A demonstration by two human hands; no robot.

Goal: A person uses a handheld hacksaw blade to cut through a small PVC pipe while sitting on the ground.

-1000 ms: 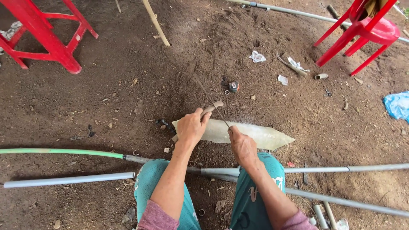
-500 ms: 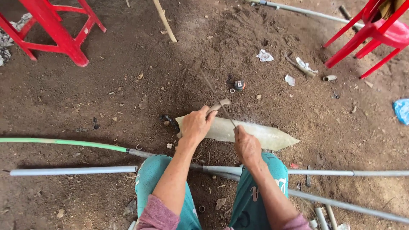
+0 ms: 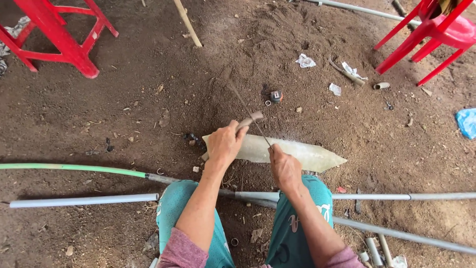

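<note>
A person crouches over a bare dirt floor (image 3: 124,119). The left hand (image 3: 225,144) has its fingers closed round the wooden handle of a thin saw (image 3: 248,111), whose blade slants up and away to the left. The right hand (image 3: 283,167) presses fingers down on a pale flattened piece of pipe (image 3: 307,154), which lies crosswise, its long axis left to right, pointed end to the right. Grey pipes (image 3: 377,196) cross near the knees; red plastic stools (image 3: 59,39) stand at the far corners.
</note>
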